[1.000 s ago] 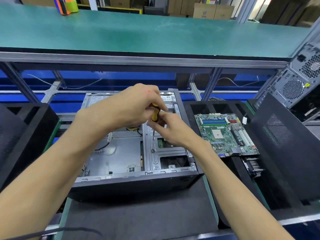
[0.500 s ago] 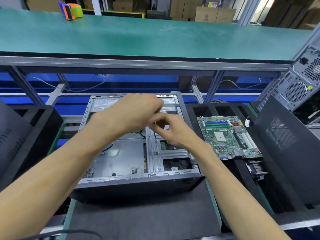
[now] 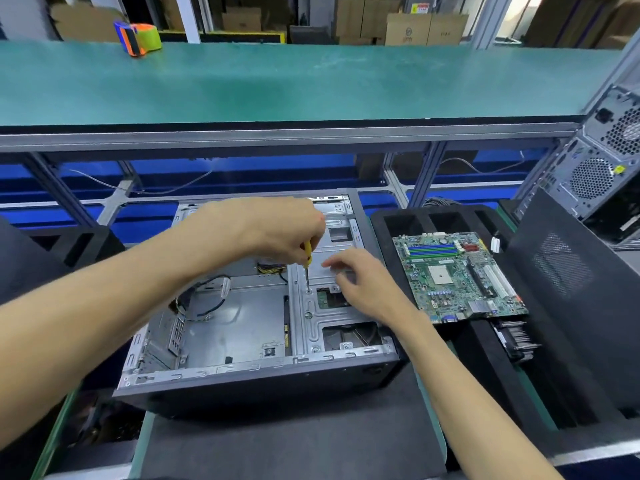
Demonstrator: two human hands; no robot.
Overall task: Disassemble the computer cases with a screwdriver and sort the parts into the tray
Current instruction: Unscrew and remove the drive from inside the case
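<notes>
While the left hand [image 3: 277, 230] grips the yellow-handled screwdriver [image 3: 307, 263] at frame centre, tip down on a screw [image 3: 308, 291] in the drive bracket [image 3: 332, 306] of the open computer case [image 3: 256, 327], the right hand [image 3: 360, 285] hovers just right of it w/ fingers loosely spread, holding nothing. Motherboard [image 3: 457, 277] already lies on the black foam tray [image 3: 388, 220], right of centre. Risks, imo: tip cams out if the shaft tilts, stripping the head; loosened screw could drop into the chassis or the cutout below, since the free hand isn't under it.
</notes>
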